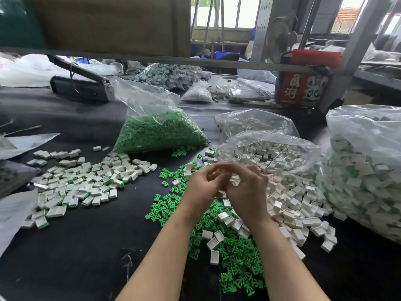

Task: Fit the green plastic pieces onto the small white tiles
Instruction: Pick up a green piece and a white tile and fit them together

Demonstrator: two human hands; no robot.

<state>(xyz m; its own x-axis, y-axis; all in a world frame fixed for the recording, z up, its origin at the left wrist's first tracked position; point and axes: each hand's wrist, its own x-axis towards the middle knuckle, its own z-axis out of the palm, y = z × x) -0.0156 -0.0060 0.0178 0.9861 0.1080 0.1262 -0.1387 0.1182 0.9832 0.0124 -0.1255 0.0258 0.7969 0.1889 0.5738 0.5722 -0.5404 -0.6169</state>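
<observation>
1. Loose green pieces (236, 253) are lying in a spread on the black table (86, 246), running from under the forearms toward the near edge, with a few more scattered farther back at the centre.
2. Loose white tiles (288, 205) are lying in a heap just right of the green pieces, some of them mixed in among the green.
3. The left hand (200, 187) and the right hand (249, 187) are meeting above these two heaps, fingertips close together and blurred.
4. Both hands' fingers are curling inward toward each other; I cannot tell whether either hand is gripping a piece, since the blur is hiding whatever is between the fingertips.
5. White tiles showing green edges (86, 181) are lying in a flat scatter on the left part of the table, well apart from the hands.
6. A clear bag of green pieces (158, 131) is sitting behind the scatter, at the centre of the table.
7. An open clear bag of white tiles (271, 153) is lying just behind the right hand, spilling into the loose heap.
8. A large clear bag (364, 170) holding white tiles with green showing among them is standing at the right edge.
9. A red box (301, 88) with printed characters is standing farther back, beside a grey metal post (347, 57).
</observation>
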